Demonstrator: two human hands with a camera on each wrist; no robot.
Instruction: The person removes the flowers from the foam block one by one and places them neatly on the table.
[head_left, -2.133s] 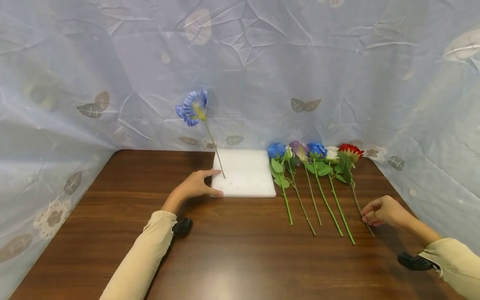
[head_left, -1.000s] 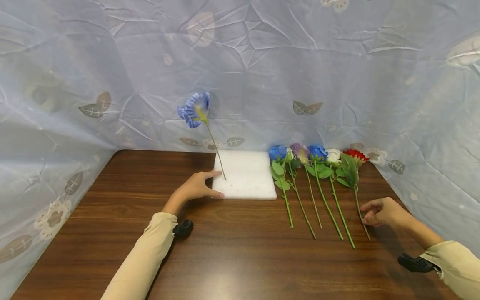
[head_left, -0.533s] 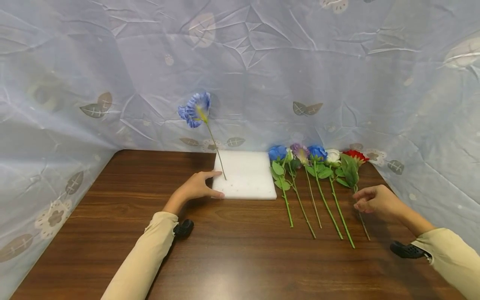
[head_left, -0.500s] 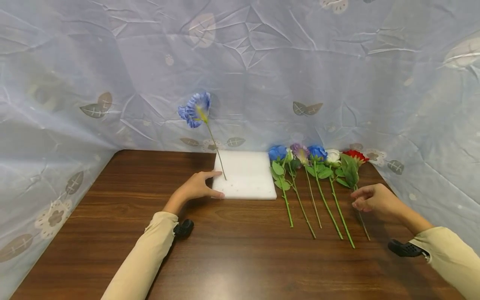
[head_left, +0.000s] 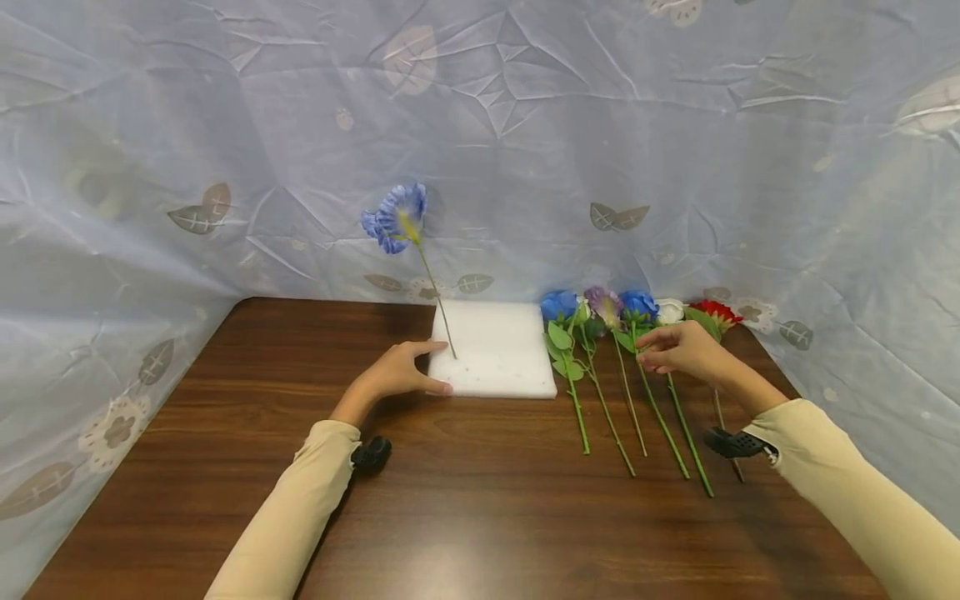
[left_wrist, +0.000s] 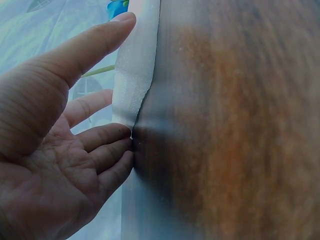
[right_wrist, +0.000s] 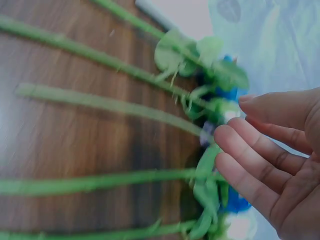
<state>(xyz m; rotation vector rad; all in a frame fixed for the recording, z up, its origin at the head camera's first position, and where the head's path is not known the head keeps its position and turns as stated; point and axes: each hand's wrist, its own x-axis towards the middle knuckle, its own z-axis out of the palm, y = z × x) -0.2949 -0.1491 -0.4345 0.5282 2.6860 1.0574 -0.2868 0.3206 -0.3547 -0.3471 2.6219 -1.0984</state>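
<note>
Right hand (head_left: 678,348), fingers loosely spread and holding nothing, over the upper stems of the flower row (head_left: 630,367) right of centre, stems running toward the frame's bottom; left hand (head_left: 397,375) flat against the foam (head_left: 495,358), farther off.

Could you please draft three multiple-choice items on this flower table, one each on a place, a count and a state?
1. Where does the left hand rest?
A. on a leaf
B. against the white foam block
C. on the curtain

2. How many flowers lie flat on the table?
A. three
B. five
C. eight

3. How is the blue flower in the foam?
A. upright
B. lying flat
C. held in fingers

Key: B, its fingers touch the block's left edge; B, five stems lie side by side; A, its stem stands in the foam.
</note>
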